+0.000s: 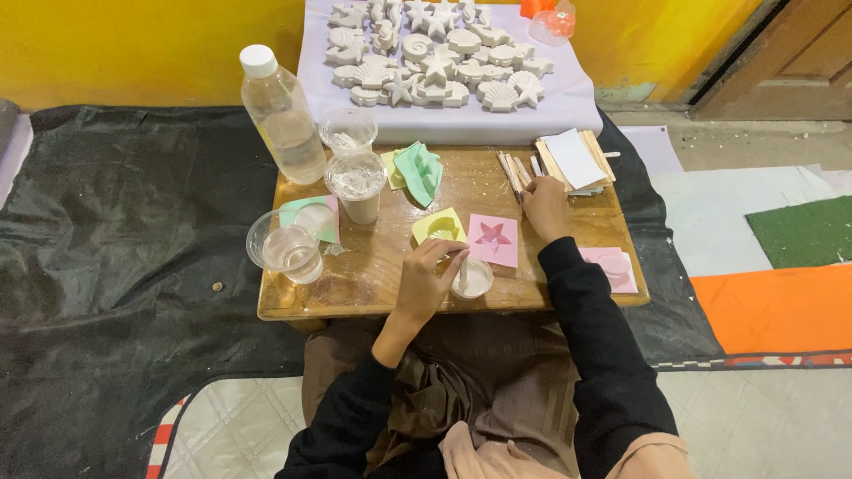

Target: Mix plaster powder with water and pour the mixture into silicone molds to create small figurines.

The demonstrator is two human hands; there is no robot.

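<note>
I sit on the floor at a low wooden table (568,266) that stands on a black plastic sheet (124,231) against a yellow wall (133,44). My left hand (424,282) curls around a small white cup (475,282) of white paste at the table's near edge, fingers closed on a white stick (462,270) standing in it. My right hand (543,206) lies farther back, fingers bent down onto a bundle of wooden sticks (513,170); whether it actually grips one I cannot tell.

Just behind the cup lie a yellow mould (439,226) and a pink star mould (493,238), side by side. To the left stand clear plastic cups (288,248) and a water bottle (282,113). Beyond the table a pale cloth (568,111) carries rows of white plaster shells and starfish (439,53). To the right the floor shows green and orange mats (781,293), with a wooden door (790,53) in the corner.
</note>
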